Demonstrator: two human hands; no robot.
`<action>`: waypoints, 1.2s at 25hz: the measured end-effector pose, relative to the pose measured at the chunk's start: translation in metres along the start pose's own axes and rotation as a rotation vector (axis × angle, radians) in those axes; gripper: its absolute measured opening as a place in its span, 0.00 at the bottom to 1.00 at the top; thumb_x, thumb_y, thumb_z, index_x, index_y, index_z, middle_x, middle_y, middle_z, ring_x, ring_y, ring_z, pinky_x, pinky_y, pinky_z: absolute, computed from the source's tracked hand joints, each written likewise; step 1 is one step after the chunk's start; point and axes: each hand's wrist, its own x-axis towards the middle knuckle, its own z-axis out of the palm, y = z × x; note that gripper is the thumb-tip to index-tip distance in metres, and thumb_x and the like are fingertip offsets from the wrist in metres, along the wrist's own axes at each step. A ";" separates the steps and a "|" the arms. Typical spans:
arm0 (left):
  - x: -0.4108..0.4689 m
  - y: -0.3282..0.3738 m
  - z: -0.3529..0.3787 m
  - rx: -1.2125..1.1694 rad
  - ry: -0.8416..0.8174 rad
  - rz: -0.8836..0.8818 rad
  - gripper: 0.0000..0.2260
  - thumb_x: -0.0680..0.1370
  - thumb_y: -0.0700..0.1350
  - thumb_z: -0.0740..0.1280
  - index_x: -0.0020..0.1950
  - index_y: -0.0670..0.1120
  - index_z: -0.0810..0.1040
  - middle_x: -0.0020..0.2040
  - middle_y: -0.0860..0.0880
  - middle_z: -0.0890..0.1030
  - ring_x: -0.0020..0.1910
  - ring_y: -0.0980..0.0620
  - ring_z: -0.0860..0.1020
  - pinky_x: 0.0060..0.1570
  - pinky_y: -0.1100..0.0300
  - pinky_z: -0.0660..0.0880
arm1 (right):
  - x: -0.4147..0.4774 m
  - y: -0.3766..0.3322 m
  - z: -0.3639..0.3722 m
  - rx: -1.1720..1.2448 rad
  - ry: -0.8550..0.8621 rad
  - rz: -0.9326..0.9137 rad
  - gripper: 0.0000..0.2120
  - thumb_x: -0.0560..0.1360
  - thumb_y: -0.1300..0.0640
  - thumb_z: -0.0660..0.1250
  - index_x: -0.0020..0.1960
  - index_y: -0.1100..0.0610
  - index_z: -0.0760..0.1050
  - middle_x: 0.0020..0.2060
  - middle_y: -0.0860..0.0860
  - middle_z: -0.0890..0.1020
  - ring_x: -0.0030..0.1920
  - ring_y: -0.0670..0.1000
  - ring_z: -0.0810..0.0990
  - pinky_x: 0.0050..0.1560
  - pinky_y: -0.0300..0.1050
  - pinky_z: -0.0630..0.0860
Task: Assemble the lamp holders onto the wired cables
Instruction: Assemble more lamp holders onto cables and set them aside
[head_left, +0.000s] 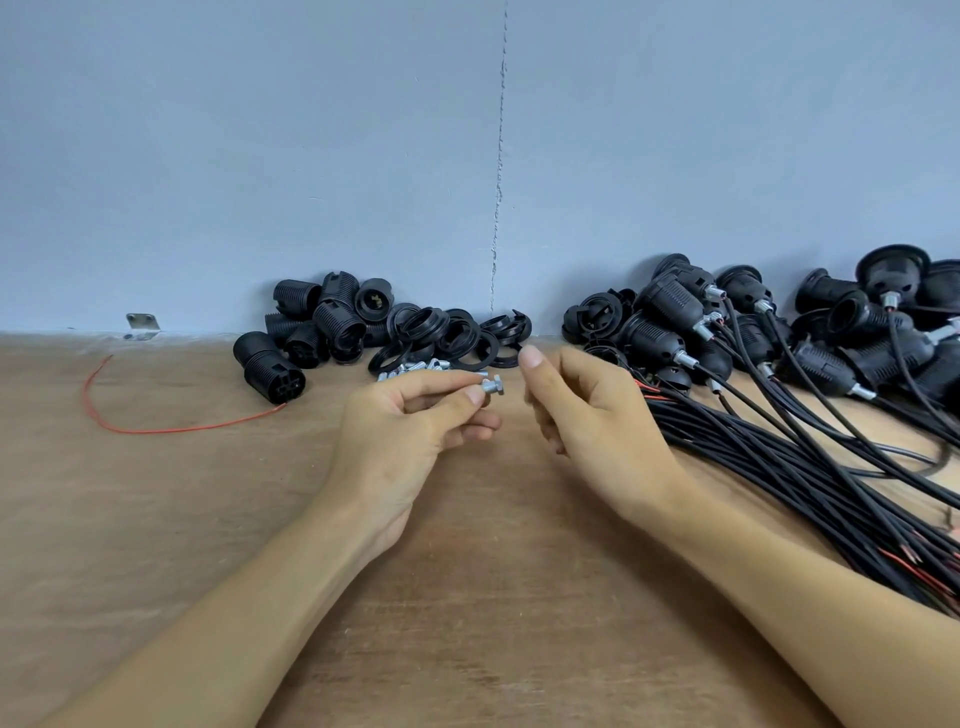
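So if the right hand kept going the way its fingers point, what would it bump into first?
Probably the black rings piled by the wall, just beyond the right hand; depth is hard to judge.

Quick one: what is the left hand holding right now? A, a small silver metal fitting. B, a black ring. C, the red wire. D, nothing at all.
A: the left hand pinches a small silver metal fitting between thumb and fingers, while the black rings and the red wire lie untouched on the bench.
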 end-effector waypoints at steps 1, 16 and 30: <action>0.000 0.000 -0.001 -0.004 0.008 0.003 0.07 0.75 0.32 0.72 0.43 0.43 0.87 0.42 0.41 0.87 0.38 0.46 0.86 0.39 0.62 0.81 | 0.000 -0.001 0.000 0.022 -0.019 0.003 0.14 0.80 0.42 0.64 0.41 0.48 0.78 0.28 0.46 0.75 0.27 0.45 0.72 0.30 0.39 0.69; 0.001 0.002 -0.002 0.046 0.045 0.057 0.10 0.76 0.32 0.72 0.42 0.45 0.87 0.39 0.44 0.87 0.37 0.49 0.86 0.38 0.63 0.81 | 0.003 -0.006 -0.005 0.129 -0.178 0.172 0.23 0.81 0.39 0.58 0.35 0.50 0.79 0.22 0.50 0.72 0.21 0.49 0.67 0.24 0.35 0.65; 0.011 0.004 -0.013 0.058 0.208 0.126 0.05 0.78 0.34 0.72 0.46 0.43 0.85 0.38 0.47 0.86 0.33 0.52 0.83 0.33 0.64 0.78 | 0.003 0.012 0.001 -0.224 -0.190 0.094 0.08 0.78 0.49 0.70 0.43 0.52 0.80 0.30 0.49 0.78 0.27 0.44 0.72 0.34 0.39 0.71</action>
